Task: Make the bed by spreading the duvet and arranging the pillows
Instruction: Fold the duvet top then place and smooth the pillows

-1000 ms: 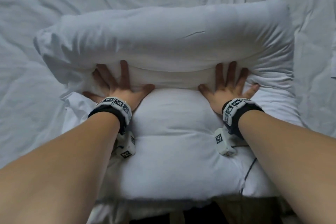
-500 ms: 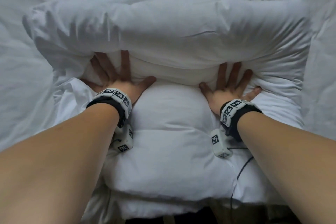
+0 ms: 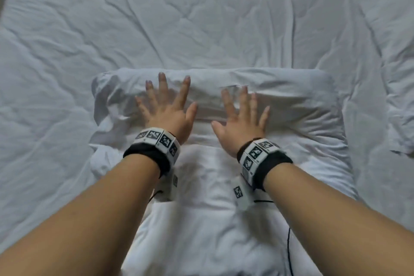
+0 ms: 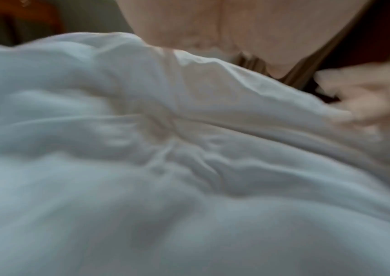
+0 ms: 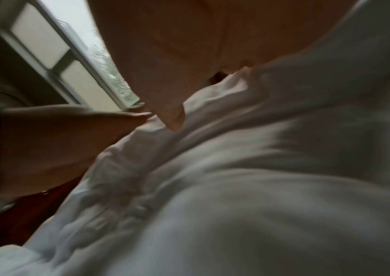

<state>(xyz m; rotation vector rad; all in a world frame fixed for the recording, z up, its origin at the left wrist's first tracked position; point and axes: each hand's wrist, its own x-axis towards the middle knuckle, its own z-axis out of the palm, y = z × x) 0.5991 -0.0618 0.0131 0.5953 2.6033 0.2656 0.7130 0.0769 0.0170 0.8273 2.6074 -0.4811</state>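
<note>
The white pillow [image 3: 257, 105] lies on the duvet [image 3: 201, 18]. The left hand [image 3: 165, 105] and right hand [image 3: 240, 123] rest flat on it, side by side, fingers spread wide. The wrist pictures look too blurry to add more.

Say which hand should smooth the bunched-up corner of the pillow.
Left. The left hand lies flat on the pillow right beside the crumpled corner; the right hand rests nearer the middle, farther from it.

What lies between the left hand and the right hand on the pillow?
Only a bare strip of pillow separates the left hand from the right hand; the head view shows it.
</note>
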